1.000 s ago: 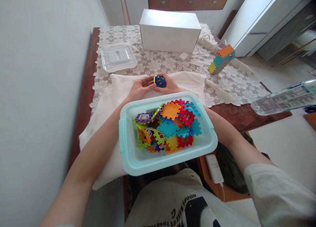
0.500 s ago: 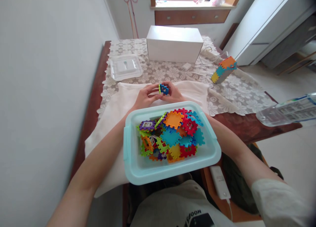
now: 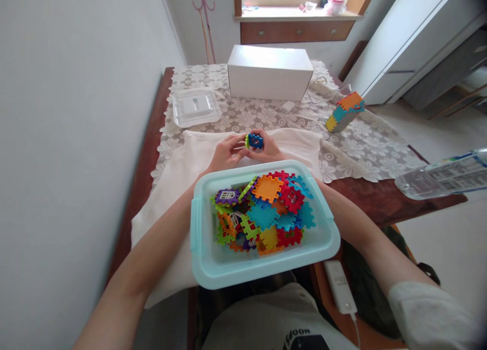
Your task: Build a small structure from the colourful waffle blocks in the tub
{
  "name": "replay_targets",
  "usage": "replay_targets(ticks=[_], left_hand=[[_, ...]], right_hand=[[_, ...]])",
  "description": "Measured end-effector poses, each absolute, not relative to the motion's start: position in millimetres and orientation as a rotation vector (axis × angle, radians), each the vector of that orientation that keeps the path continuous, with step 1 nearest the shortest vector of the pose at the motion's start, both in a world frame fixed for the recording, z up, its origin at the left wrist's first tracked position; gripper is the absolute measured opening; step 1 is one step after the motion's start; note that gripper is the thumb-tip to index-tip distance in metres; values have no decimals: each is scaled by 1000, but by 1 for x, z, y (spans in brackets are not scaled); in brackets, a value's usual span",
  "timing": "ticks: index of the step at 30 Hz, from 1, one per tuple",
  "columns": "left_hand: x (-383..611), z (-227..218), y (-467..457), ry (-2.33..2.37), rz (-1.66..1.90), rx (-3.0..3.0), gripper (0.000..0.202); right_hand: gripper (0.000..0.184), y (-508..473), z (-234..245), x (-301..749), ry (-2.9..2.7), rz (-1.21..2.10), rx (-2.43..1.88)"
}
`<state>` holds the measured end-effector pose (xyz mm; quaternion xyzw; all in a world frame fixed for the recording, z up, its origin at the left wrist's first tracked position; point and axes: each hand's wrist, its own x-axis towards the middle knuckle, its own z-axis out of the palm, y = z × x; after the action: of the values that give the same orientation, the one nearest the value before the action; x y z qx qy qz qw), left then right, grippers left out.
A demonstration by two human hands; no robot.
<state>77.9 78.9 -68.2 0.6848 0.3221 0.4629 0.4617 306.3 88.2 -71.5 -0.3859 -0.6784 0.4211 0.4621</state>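
Beyond the far rim of the plastic tub, both hands meet over the white cloth (image 3: 171,193). My left hand (image 3: 227,153) has its fingers closed on the edge of a lime-green building tile (image 3: 247,141). In my right hand (image 3: 268,148) is a dark blue building tile (image 3: 255,141), set at an angle against the green one; the two touch along an edge. The pale turquoise tub (image 3: 262,274) stands between my forearms. It holds a heap of notched tiles, among them an orange tile (image 3: 268,188), a purple window tile (image 3: 228,196) and a red tile (image 3: 292,199).
A white box (image 3: 270,78) stands at the back on the lace tablecloth, a clear lid (image 3: 196,107) to its left. On the right are a block built of tiles (image 3: 344,111) and a plastic bottle (image 3: 437,177) past the table edge. A wall (image 3: 76,111) borders the left.
The blue tile has turned so more of its face shows beside the green one. Both hands stay closed on the tiles. The whole view has shifted slightly.
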Motion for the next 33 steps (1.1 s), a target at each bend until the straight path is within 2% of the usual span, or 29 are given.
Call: replay_targets(ticks=[3,7,9,14,21,25,28,33], left_hand=[[78,-67,78,779,1145,1686,68],[79,-67,74,772,1133,1716,67],[81,-67,73,788,1133,1733,67],[80,-70,76,855,1194,1702,67],[80,-75,79,802,1130,1730,69],[81,-74,80,784,1112,1744,62],[79,-76,83,775,1144,1782,61],[73,-81,87,759,1139,1828,70]], right_hand=[[86,87,-70,307,-1666,1016,-956],[63,89,-72,308,-1644,955,-960],[58,90,-75,306,-1618,952,-957],[79,91,-79,301,-1560,1108,-867],[59,96,-76,310,-1426,1212,-835],[49,97,-73,312,-1443,1228,-835],[50,97,-74,312,-1469,1256,-803],[59,102,-86,307,-1454,1278,-740]])
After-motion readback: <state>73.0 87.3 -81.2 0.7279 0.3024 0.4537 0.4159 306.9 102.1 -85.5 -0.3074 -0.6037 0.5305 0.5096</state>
